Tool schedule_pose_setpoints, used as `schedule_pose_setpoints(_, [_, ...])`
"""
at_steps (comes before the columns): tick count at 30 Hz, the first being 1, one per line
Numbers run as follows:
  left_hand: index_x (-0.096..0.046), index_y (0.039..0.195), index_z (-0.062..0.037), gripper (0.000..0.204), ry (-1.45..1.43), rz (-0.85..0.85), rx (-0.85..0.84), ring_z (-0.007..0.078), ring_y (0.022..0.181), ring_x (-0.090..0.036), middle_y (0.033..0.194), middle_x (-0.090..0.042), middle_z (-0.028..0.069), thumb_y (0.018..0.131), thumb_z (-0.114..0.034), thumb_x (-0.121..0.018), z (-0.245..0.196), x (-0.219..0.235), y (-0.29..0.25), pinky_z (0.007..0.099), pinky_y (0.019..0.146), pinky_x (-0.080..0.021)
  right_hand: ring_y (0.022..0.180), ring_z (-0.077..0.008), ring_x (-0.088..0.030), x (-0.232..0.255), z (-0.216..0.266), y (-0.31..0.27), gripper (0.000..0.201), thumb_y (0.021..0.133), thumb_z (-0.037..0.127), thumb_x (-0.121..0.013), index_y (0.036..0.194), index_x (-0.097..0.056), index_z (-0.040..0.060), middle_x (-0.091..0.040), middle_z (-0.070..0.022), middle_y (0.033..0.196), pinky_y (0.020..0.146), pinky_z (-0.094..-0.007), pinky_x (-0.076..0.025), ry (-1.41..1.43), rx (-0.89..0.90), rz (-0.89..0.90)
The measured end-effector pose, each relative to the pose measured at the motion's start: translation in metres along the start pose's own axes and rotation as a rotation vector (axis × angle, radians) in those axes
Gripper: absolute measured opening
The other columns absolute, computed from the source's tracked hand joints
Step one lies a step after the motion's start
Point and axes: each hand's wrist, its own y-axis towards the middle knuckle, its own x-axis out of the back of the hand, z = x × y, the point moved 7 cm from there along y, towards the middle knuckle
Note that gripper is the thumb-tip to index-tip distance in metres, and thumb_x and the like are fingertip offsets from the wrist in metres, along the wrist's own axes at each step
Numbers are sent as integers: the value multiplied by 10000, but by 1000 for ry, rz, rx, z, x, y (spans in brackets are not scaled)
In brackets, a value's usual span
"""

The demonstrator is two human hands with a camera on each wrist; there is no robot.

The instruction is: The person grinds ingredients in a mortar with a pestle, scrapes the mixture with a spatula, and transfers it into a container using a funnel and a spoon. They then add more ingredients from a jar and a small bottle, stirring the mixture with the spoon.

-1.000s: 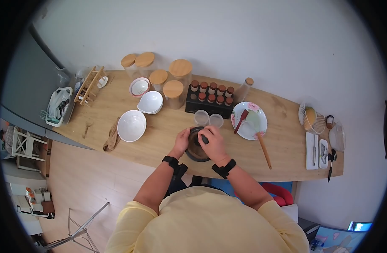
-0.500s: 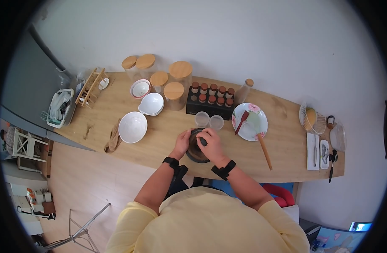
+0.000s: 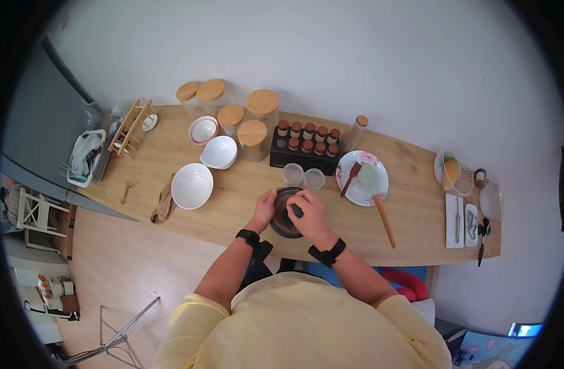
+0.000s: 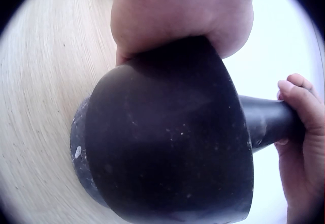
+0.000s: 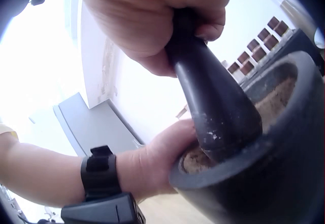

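Observation:
A dark stone mortar [image 3: 285,232] stands near the table's front edge. My left hand [image 3: 263,210] grips its left side; in the left wrist view the palm lies against the outer wall [image 4: 167,127] and the fingertips are hidden. My right hand [image 3: 311,214] holds the top of a black pestle [image 5: 216,94], fingers curled round the handle. The pestle leans inside the mortar, its lower end by the near rim in the right wrist view. Brown powder [image 5: 277,102] coats the inner wall.
Two small clear cups [image 3: 314,179] stand behind the mortar, before a black spice rack [image 3: 282,158]. On the right, a floral plate [image 3: 363,195] holds a red-headed brush and a wooden-handled spatula [image 3: 385,224]. White bowls [image 3: 192,186] and wood-lidded jars [image 3: 253,147] stand left.
My right hand has shifted slightly with the pestle, which now leans at a different angle in the mortar. My left hand stays on the mortar's side.

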Motion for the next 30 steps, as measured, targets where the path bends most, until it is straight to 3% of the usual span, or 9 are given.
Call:
schedule_pose_setpoints(4, [-575, 1114, 37, 370, 4, -4, 8, 142, 946, -564, 1035, -619, 84, 983, -242, -370, -2, 0, 0, 264, 869, -430, 843, -286, -543, -11, -14, -4, 137, 695, 42, -659, 805, -591, 87, -529, -81, 834, 739, -367, -461, 8, -17, 37])
schedule_pose_setpoints(10, [-577, 1112, 36, 363, 22, -6, 9, 140, 951, -563, 1037, -619, 75, 982, -234, -370, -8, -3, -4, 262, 868, -430, 847, -286, -542, 6, -12, -4, 152, 691, 31, -657, 820, -597, 84, -533, -77, 839, 728, -370, -463, -3, -33, -44])
schedule_pose_setpoints(13, [-575, 1113, 37, 366, 26, -32, 17, 140, 953, -563, 1038, -619, 76, 983, -234, -367, -10, -3, -5, 261, 869, -430, 794, -286, -560, -3, -14, -4, 146, 692, -4, -662, 815, -599, 45, -539, -100, 836, 685, -349, -465, -60, -13, 19])
schedule_pose_setpoints(18, [-573, 1117, 33, 370, 43, -1, -7, 145, 957, -562, 1045, -616, 80, 982, -242, -365, -9, -4, -5, 265, 878, -423, 789, -290, -558, 14, -5, -2, 154, 685, 1, -670, 815, -604, 50, -543, -98, 836, 682, -357, -467, -35, 27, -133])
schedule_pose_setpoints(21, [-575, 1114, 33, 371, 61, -17, -3, 143, 954, -562, 1043, -618, 76, 981, -245, -368, -10, -4, -7, 263, 875, -423, 793, -294, -557, 2, -14, -7, 164, 680, -1, -674, 820, -607, 53, -549, -99, 852, 685, -358, -467, -117, 12, -33])
schedule_pose_setpoints(28, [-583, 1107, 32, 366, 64, -22, -10, 139, 946, -562, 1035, -622, 80, 981, -240, -374, -7, -1, -4, 261, 866, -426, 820, -289, -555, 13, -4, 5, 148, 694, 24, -670, 819, -600, 61, -546, -92, 862, 699, -355, -468, -69, 34, -125])
schedule_pose_setpoints(30, [-583, 1107, 32, 367, 47, -8, -12, 139, 945, -563, 1033, -623, 80, 981, -242, -373, -3, 0, -2, 260, 865, -427, 824, -290, -556, 0, -13, 4, 132, 707, 32, -664, 820, -602, 61, -547, -90, 860, 706, -355, -469, -127, 18, -28])
